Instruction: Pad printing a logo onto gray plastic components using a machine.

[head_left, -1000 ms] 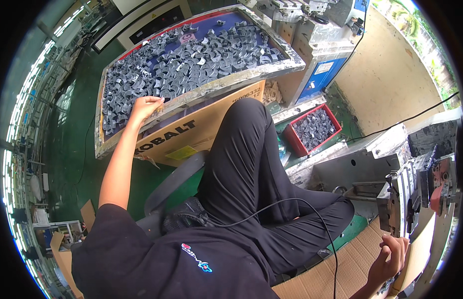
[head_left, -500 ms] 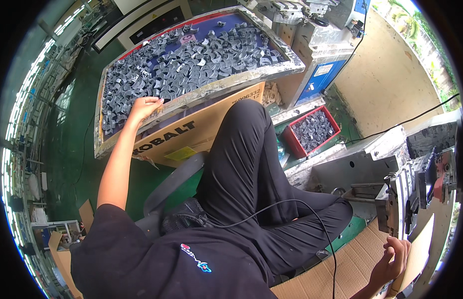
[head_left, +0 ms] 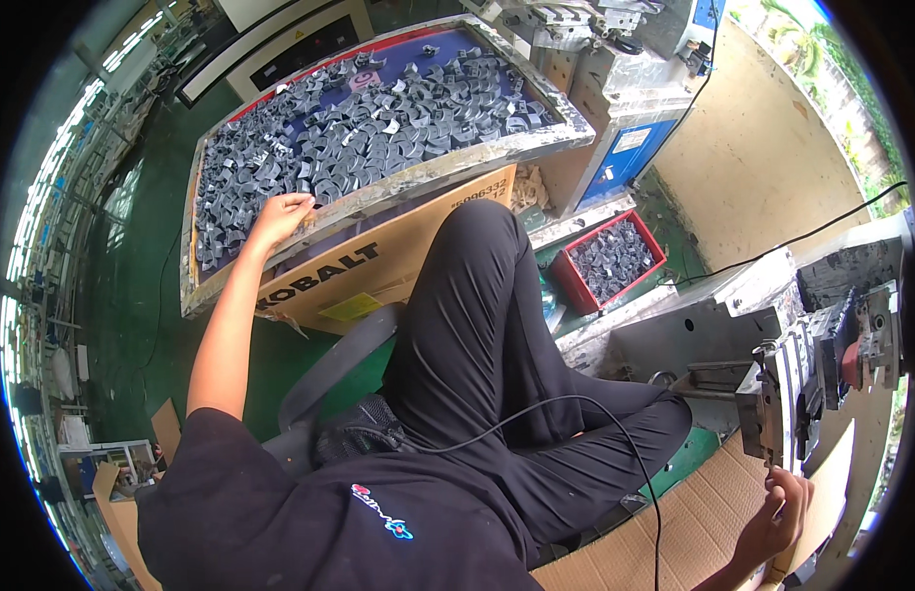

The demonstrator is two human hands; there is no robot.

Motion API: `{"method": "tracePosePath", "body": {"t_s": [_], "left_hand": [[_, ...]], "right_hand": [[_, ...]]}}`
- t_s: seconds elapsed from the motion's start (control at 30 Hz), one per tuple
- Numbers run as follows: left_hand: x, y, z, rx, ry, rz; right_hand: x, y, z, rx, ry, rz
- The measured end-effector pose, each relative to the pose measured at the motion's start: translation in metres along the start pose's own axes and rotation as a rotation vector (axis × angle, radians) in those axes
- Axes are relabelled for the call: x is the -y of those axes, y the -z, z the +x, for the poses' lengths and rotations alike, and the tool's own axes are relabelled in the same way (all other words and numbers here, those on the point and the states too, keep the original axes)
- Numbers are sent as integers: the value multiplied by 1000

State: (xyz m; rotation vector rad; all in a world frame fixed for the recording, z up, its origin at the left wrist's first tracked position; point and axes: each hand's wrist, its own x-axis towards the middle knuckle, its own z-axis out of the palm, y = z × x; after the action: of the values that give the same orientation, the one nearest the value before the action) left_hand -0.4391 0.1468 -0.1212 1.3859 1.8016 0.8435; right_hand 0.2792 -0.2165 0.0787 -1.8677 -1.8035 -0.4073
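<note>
My left hand [head_left: 279, 219] reaches over the near edge of a wide framed tray [head_left: 445, 169]. Its fingers are pressed together at the small curved grey pieces [head_left: 364, 153] strewn thickly across the tray. Whatever lies between those fingertips is too small to make out. At the lower right, my right hand [head_left: 779, 512] has its fingers curled, with the tips up against the lower end of a metal fixture [head_left: 780, 404] on a machine. I cannot see clearly what the right fingers hold.
A red bin [head_left: 611, 261] full of grey pieces stands on the floor beyond my knee. Under the tray is a cardboard box [head_left: 408, 236]. Flattened cardboard [head_left: 664, 532] lies beside my right forearm. A black cable [head_left: 630, 428] crosses my lap. Another machine [head_left: 625, 98] stands behind the bin.
The whole view has shifted slightly left. A red part on the machine at the right sits lower, near the fixture. My right fingertips are a little closer to the fixture; the left hand stays at the tray.
</note>
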Motion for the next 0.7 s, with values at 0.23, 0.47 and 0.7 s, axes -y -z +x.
{"method": "tracePosePath", "body": {"t_s": [0.23,0.47,0.7], "left_hand": [[-63,-9,-21,-386,-244,606],[-201,-135,-45,1,-713,166],[-211,-284,-53,531,-756,809]], "right_hand": [[-113,31,-98,-342,-687,-177],[-208,20,-205,-9,-671,-203],[-192,-4,-207,65,-483,-136]]}}
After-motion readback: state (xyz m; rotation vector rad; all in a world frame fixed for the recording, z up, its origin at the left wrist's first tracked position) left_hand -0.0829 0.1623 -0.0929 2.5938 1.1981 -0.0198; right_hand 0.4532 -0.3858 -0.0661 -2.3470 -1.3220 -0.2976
